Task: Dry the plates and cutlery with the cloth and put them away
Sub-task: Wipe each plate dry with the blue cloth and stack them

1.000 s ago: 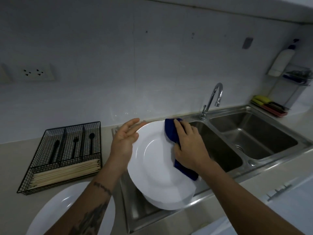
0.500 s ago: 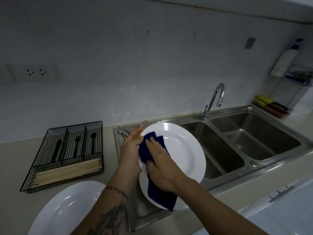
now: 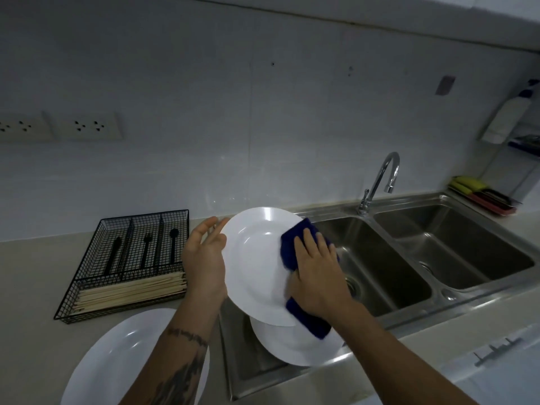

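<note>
Head view: white plate (image 3: 257, 264) tilted above sink's left drainboard (image 3: 248, 372), steadied by left hand (image 3: 204, 258), fingers straight; right hand (image 3: 318, 276) flat, pressing blue cloth (image 3: 295, 235) against plate's right rim.

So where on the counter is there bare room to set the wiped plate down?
Bare counter lies left of the wire cutlery basket, and a strip between the sink front and the drawer handle. Crowded: a plate lies before the basket, another plate on the drainboard under the held plate.
</note>
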